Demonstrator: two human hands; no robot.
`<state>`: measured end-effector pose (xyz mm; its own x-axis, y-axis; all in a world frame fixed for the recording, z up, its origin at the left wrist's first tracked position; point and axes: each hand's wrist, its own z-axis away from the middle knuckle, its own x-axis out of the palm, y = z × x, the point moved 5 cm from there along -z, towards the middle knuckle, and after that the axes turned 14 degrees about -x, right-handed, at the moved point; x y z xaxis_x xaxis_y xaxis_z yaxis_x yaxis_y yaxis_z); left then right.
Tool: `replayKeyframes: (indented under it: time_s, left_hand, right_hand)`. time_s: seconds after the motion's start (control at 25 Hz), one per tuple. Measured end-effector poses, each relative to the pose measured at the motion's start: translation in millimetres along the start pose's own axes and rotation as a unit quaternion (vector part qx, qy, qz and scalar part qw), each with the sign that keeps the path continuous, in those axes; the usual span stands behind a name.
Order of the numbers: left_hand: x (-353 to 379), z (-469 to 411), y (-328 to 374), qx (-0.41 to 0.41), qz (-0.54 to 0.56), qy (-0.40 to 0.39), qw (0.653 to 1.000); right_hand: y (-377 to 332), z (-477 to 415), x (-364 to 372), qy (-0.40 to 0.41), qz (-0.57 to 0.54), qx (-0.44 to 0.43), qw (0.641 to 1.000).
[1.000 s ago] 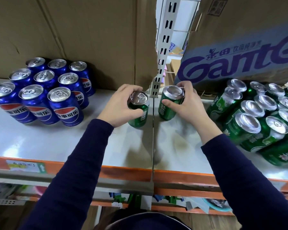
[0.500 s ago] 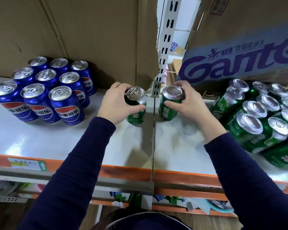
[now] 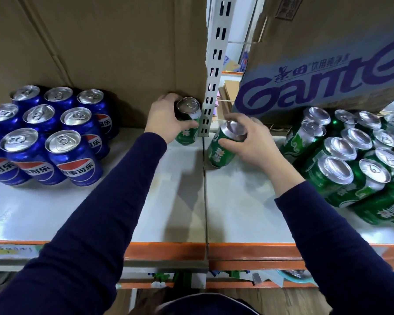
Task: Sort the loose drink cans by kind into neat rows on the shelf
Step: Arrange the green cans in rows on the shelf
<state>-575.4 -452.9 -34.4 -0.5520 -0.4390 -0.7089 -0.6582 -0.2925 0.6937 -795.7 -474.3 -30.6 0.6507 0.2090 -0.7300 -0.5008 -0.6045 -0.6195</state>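
Observation:
My left hand [image 3: 165,118] grips a green can [image 3: 188,133] that stands at the back of the grey shelf [image 3: 146,212], against the cardboard box and the slotted upright. A second green can [image 3: 221,148] is held near its top by my right hand [image 3: 248,138]; it leans to the right just past the shelf seam. Several blue cola cans [image 3: 62,146] stand in rows on the left. A cluster of several green cans [image 3: 341,164] fills the right side.
A plain cardboard box [image 3: 100,42] sits behind the blue cans. A printed carton [image 3: 328,64] stands behind the green cans. A white slotted upright [image 3: 214,64] rises between them. An orange rail [image 3: 248,250] edges the shelf front.
Both hands have pushed their green cans further back on the shelf. The left can now stands by the upright, and the right can has tipped to the right.

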Motion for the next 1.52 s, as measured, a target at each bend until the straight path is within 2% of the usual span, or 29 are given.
replayKeyframes:
  time_s: [0.12,0.2,0.32,0.44,0.52,0.6,0.68,0.76,0.8,0.96,1.16,1.52]
  left_hand:
    - [1,0,-3,-0.008,0.016,-0.006,1.000]
    - [-1,0,-2,-0.006,0.013,-0.010,1.000]
    - [-1,3,-1,-0.010,0.025,-0.005,1.000]
    - [0,5,-3,-0.020,0.034,-0.006,0.999]
    - [1,6,-5,-0.022,0.039,-0.016,0.999]
    - [3,11,-7,-0.014,0.050,-0.024,0.998]
    - [5,17,-11,-0.007,0.051,-0.021,0.998]
    - [8,21,-16,-0.011,0.048,-0.022,0.999]
    - [9,22,-18,-0.015,0.055,-0.028,0.998]
    - [13,24,-12,-0.008,0.046,-0.044,0.998]
    - [4,23,-18,-0.017,0.008,-0.008,1.000]
    - [-32,17,-46,-0.049,0.009,0.041,0.998]
  right_hand:
    - [10,11,5,0.033,-0.039,0.036,0.998]
    - [18,17,17,-0.027,-0.013,0.066,0.997]
    - [22,18,28,-0.122,0.069,0.072,0.987]
    - [15,1,36,-0.157,0.190,0.021,0.969]
    - [15,-9,40,-0.174,0.227,0.020,0.958]
    - [17,-13,36,-0.144,0.172,0.039,0.974]
    - [20,-13,26,-0.049,0.055,0.050,0.996]
    - [23,-13,17,0.045,-0.047,0.049,0.997]
    - [24,-14,16,0.067,-0.079,0.052,0.993]
    - [27,-19,25,0.040,-0.110,0.064,0.991]
    - [29,-23,17,0.054,-0.029,0.062,0.996]
    - [-21,-32,46,-0.029,-0.017,-0.055,0.998]
